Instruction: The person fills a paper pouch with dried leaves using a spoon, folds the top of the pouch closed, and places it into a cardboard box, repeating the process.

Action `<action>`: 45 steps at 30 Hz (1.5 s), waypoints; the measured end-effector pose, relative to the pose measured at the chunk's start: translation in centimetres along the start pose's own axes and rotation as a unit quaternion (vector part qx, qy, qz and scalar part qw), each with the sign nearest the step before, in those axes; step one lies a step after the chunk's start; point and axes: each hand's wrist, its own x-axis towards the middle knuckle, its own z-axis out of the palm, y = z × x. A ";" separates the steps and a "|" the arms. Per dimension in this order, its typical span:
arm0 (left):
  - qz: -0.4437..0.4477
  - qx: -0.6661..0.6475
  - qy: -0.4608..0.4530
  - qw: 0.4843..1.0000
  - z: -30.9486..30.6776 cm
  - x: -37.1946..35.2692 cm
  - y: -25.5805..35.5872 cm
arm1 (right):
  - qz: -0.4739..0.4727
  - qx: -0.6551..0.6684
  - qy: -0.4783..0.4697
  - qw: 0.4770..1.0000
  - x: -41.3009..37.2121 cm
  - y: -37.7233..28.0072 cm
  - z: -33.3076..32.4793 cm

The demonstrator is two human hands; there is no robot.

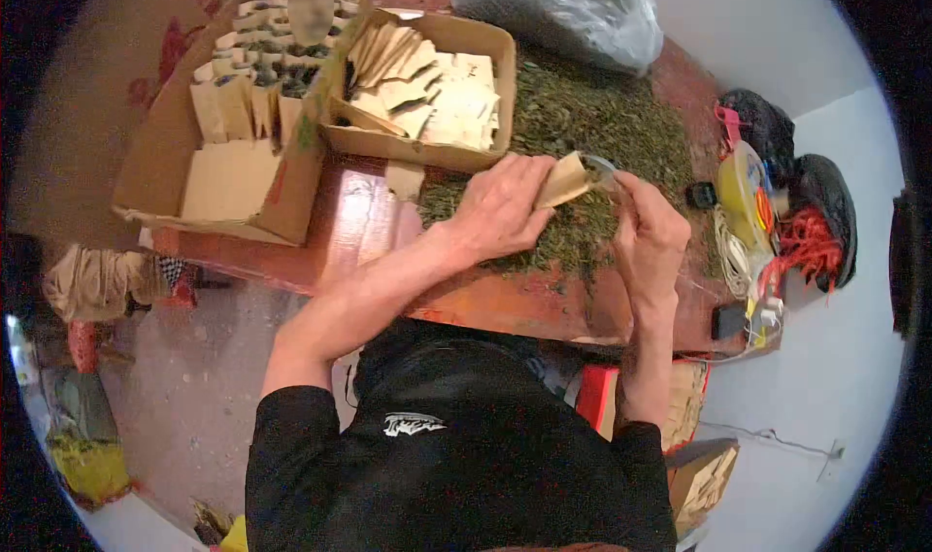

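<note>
My left hand [505, 202] is closed around a small brown paper bag [563, 183], whose mouth points up and to the right. My right hand [652, 224] pinches a small, pale see-through scoop [600, 170] right at that mouth. Dark bits show at the scoop, though its exact load is too small to make out. Beneath both hands spreads a pile of dried, crumbled green-brown leaves [621, 115] on the red table [505, 309].
At the left, a cardboard box [228, 188] holds rows of upright filled paper bags. Beside it, another box [417, 151] contains flat paper bags. A grey plastic sack [573, 13] lies behind the leaves. Cord [735, 251], red string [811, 244] and a yellow container [743, 188] crowd the right edge.
</note>
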 end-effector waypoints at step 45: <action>0.004 0.042 0.092 0.995 3.4 0.4 0.8 | -0.085 0.009 -0.039 0.996 -2.3 2.3 3.3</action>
